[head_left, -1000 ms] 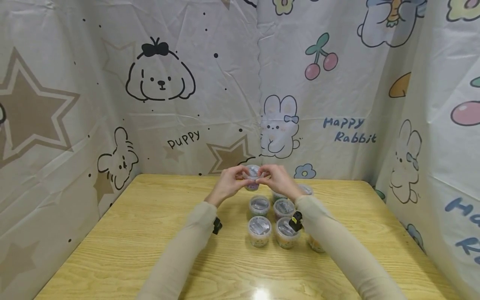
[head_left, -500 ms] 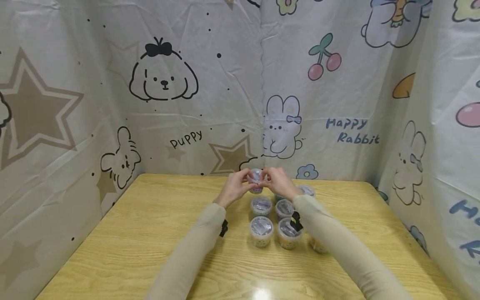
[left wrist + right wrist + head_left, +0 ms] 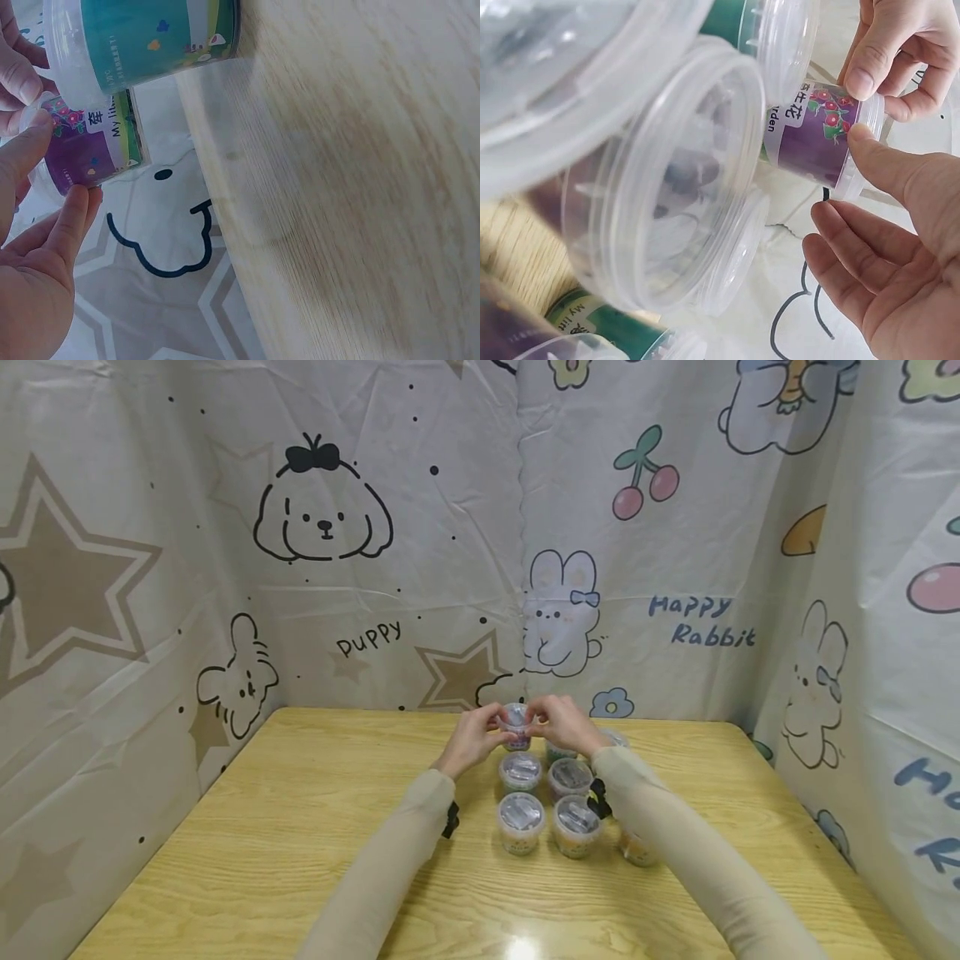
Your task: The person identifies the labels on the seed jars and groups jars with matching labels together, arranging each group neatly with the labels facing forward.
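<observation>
In the head view, both hands hold a small plastic tub [image 3: 517, 740] with a clear lid and a purple flower label, at the far end of a group of similar tubs. My left hand [image 3: 476, 739] pinches it from the left, thumb and fingers at the lid rim. From the other side my right hand [image 3: 562, 724] pinches the same rim, partly covering the tubs behind it. In the left wrist view, the purple tub [image 3: 82, 154] looks upright beside a teal-labelled tub [image 3: 146, 41]. Whether its base touches the table cannot be told.
Toward me stand several lidded tubs, among them a front-left one [image 3: 521, 822], a front-middle one [image 3: 576, 827] and an orange-labelled one [image 3: 637, 849] under the right forearm. A printed curtain [image 3: 450, 527] encloses the wooden table [image 3: 300, 827] at the back and sides.
Both hands have brought the purple tub slightly right and toward me, nearer to the left column of tubs. Their grip on the rim looks the same. The other tubs have stayed put.
</observation>
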`<action>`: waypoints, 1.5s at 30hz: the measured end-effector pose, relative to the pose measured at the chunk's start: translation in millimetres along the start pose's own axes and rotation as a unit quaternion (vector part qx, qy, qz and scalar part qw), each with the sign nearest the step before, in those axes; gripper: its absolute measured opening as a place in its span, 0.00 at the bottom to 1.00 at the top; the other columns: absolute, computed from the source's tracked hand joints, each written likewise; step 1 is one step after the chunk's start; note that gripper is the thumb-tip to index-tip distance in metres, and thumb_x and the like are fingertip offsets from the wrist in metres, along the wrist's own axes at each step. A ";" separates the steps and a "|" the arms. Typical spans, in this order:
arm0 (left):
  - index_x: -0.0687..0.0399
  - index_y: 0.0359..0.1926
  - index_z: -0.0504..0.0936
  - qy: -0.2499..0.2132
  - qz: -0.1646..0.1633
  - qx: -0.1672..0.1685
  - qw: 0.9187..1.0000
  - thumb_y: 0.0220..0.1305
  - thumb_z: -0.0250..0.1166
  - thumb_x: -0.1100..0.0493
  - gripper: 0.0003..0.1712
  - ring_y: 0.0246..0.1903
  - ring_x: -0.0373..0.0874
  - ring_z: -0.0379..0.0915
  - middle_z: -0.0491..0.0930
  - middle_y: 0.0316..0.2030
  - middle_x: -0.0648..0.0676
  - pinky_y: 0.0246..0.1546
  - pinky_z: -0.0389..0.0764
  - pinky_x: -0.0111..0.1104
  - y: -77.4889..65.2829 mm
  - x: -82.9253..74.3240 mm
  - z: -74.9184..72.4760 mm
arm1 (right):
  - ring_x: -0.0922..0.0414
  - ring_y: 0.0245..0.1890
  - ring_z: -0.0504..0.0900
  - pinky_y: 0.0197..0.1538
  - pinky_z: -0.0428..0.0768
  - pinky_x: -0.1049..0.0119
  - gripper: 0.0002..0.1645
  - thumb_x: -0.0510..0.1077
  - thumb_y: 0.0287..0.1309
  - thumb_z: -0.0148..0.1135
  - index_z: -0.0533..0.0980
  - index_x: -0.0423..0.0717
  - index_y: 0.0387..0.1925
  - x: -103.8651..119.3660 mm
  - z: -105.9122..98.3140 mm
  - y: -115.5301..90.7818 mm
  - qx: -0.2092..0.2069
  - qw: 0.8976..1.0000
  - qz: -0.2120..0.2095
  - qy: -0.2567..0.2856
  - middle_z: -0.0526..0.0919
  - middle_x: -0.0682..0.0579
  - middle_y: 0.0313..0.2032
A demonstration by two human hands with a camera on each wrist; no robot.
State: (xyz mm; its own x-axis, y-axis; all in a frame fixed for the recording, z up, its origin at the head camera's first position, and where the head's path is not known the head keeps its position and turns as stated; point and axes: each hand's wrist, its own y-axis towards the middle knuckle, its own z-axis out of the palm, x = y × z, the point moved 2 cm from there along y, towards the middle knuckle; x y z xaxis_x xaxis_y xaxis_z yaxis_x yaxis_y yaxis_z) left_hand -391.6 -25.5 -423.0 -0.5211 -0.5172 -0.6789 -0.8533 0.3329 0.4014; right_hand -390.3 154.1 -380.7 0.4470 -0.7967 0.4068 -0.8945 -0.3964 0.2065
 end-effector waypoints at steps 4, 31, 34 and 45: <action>0.56 0.37 0.77 -0.004 -0.003 0.007 1.000 0.57 0.72 0.60 0.11 0.51 0.56 0.81 0.83 0.46 0.59 0.54 0.82 0.44 0.0 0.8 2.0 | 0.46 0.44 0.80 0.48 0.78 0.53 0.05 0.42 0.54 0.72 0.81 0.48 0.30 -3.5 1.0 0.2 0.003 1.000 -0.002 -0.003 0.85 0.51 0.37; 0.58 0.37 0.80 -0.014 -0.003 0.059 0.998 0.59 0.70 0.66 0.07 0.49 0.54 0.82 0.83 0.45 0.58 0.53 0.82 0.40 -1.2 10.6 14.2 | 0.52 0.44 0.84 0.52 0.81 0.54 0.03 0.40 0.59 0.67 0.85 0.47 0.35 -11.5 5.2 2.6 0.106 0.993 0.003 -0.049 0.89 0.51 0.41; 0.58 0.37 0.80 -0.012 0.001 0.059 0.998 0.59 0.70 0.66 0.07 0.49 0.53 0.82 0.83 0.44 0.58 0.53 0.82 0.39 -1.4 12.5 14.1 | 0.51 0.47 0.83 0.55 0.80 0.53 0.06 0.38 0.61 0.65 0.85 0.47 0.38 -11.5 5.0 3.5 0.126 0.991 0.000 -0.054 0.88 0.50 0.44; 0.62 0.37 0.81 -0.031 -0.016 0.076 0.997 0.60 0.68 0.68 0.04 0.52 0.57 0.80 0.83 0.46 0.60 0.55 0.81 0.41 -2.5 15.2 16.3 | 0.53 0.43 0.79 0.47 0.80 0.59 0.17 0.30 0.62 0.52 0.85 0.43 0.43 -14.3 9.3 2.5 0.157 0.987 0.000 -0.035 0.86 0.47 0.47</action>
State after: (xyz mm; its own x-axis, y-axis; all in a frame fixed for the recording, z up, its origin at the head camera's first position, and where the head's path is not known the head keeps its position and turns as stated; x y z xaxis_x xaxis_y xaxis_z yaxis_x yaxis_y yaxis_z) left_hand -397.1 -21.3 -444.4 -0.4867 -0.4809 -0.7293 -0.8549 0.4340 0.2843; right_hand -398.9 160.2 -394.2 0.4562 -0.8213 0.3427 -0.8559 -0.5104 -0.0839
